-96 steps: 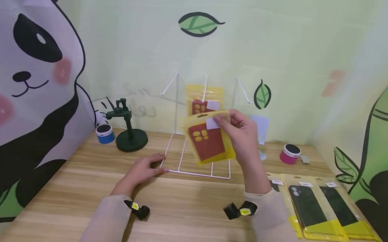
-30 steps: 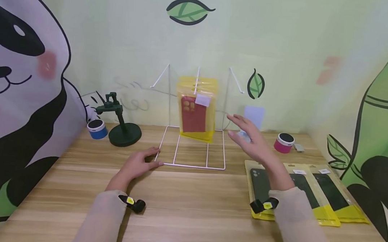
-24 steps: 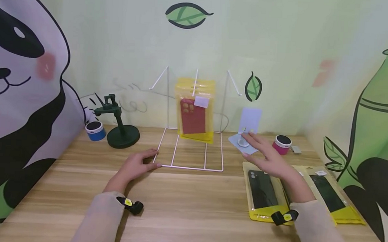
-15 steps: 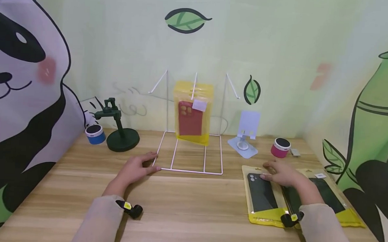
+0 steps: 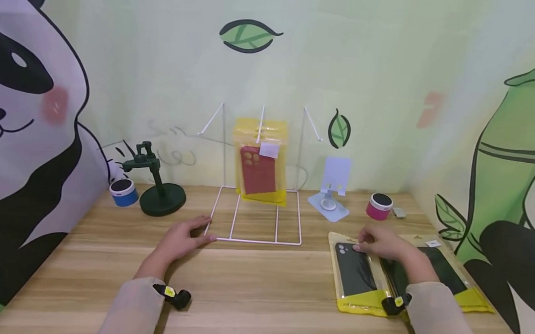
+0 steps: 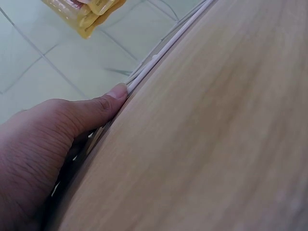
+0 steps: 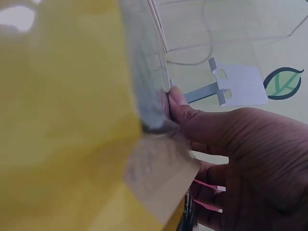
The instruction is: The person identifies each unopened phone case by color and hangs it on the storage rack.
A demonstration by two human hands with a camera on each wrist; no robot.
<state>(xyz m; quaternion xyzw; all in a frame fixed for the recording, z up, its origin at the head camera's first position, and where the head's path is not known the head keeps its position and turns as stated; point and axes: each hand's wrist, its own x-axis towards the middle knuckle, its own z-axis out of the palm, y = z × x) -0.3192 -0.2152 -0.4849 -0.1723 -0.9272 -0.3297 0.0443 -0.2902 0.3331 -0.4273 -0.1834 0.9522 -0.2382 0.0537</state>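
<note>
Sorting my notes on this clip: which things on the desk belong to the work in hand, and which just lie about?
In use: white wire rack, hung red-case packets, black-case packets, left hand, right hand.
Lying about: blue speaker, green stand, phone holder, pink speaker.

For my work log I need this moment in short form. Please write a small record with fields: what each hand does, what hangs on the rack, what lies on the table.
left hand: rests on the table, thumb against the front corner of the white wire rack
right hand: grips the top of the leftmost black case packet
on the rack: yellow packets with a red case, hung on the middle hook
on the table: more black case packets, blue phone stand, pink speaker, blue speaker, green stand
</note>
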